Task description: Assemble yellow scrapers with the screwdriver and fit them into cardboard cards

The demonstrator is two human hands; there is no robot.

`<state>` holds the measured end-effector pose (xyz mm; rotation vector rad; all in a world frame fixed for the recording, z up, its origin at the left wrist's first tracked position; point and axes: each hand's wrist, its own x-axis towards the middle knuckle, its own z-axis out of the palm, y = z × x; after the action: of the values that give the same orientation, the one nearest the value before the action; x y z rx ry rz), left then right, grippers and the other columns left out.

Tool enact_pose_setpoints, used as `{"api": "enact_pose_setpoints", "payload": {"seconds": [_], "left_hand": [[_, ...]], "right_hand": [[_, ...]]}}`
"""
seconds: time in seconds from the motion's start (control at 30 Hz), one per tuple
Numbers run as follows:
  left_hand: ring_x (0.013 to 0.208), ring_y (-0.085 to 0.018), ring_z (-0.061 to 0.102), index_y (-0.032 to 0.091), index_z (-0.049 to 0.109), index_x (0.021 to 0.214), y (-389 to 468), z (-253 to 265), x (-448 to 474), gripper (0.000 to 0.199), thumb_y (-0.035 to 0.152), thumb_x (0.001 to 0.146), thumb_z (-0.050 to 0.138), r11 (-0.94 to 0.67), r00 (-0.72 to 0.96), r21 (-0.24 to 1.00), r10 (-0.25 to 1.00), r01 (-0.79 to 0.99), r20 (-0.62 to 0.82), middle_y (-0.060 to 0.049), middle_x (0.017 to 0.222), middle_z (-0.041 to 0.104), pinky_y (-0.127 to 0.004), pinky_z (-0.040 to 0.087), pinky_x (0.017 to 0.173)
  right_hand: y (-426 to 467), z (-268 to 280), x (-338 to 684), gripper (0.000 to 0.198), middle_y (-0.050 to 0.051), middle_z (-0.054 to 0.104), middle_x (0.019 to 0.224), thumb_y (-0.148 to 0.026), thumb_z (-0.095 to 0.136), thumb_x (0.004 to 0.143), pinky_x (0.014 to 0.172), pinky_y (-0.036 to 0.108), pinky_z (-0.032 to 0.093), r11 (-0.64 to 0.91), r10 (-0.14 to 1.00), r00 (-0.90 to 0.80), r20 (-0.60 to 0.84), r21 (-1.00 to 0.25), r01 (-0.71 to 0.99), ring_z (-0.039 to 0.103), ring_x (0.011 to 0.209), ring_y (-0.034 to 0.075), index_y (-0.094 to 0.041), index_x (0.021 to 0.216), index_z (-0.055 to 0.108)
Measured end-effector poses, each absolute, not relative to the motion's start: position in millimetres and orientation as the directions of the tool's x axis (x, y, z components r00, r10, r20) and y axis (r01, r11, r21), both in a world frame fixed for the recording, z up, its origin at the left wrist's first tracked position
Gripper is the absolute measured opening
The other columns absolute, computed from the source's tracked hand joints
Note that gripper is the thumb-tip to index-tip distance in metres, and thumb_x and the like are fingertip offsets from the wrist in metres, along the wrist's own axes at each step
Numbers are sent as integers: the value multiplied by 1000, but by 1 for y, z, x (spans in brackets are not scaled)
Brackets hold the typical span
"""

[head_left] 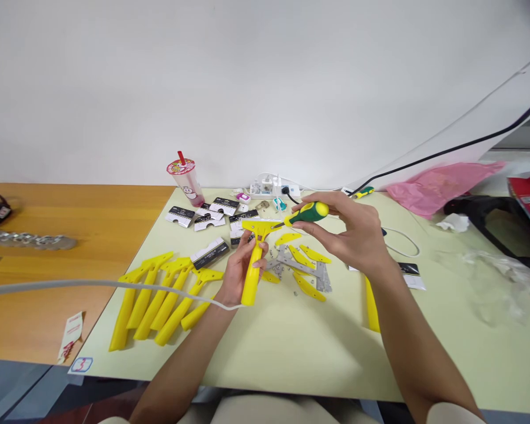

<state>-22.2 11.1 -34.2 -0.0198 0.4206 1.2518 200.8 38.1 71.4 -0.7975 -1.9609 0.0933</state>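
My left hand (237, 266) is closed round the handle of a yellow scraper (252, 272), holding it tilted above the table with its wide head up. In my right hand (352, 227) is a green and yellow screwdriver (310, 213), gripped by its handle between thumb and fingers. The screwdriver's tip meets the right side of the scraper's head, at or beside a screw; the exact contact is too small to tell. Under and beside the hands lie loose yellow head plates (309, 287), grey metal pieces (298, 260) and small screws.
Several yellow scrapers (159, 297) lie in a row at left. Black and white blade boxes (209, 253) lie behind them, near a drink cup (188, 182). A power strip (269, 188) stands by the wall. Another yellow handle (371, 306) lies under my right forearm. A pale cable (115, 284) crosses the left foreground.
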Motion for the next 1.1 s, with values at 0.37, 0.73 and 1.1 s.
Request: {"api": "enact_pose_setpoints", "payload": {"seconds": [0.37,0.73,1.1], "left_hand": [[84,-10,73,26,67,118,10,-35,-21,32,4,96,70,324,237,260,918,-910,-317,-5,115,68,-10,43,48],[84,-9,72,26,71,112,10,-34,-22,29,3,96,69,326,244,226,913,-918,-327,-5,116,69,-10,41,46],[83,-10,71,27,72,111,8,-33,-20,31,2,92,74,329,246,252,918,-910,-311,-3,111,69,-10,40,46]], "right_hand": [[41,68,201,37,2,86,106,-28,87,95,78,37,65,791,567,-324,757,-391,471,83,94,24,-31,129,71],[41,67,200,37,4,84,106,-38,90,93,79,38,66,782,580,-301,757,-414,466,84,97,26,-30,124,70],[43,58,198,51,3,80,104,-47,93,88,79,40,67,744,661,-243,710,-579,332,82,96,26,-30,115,54]]}}
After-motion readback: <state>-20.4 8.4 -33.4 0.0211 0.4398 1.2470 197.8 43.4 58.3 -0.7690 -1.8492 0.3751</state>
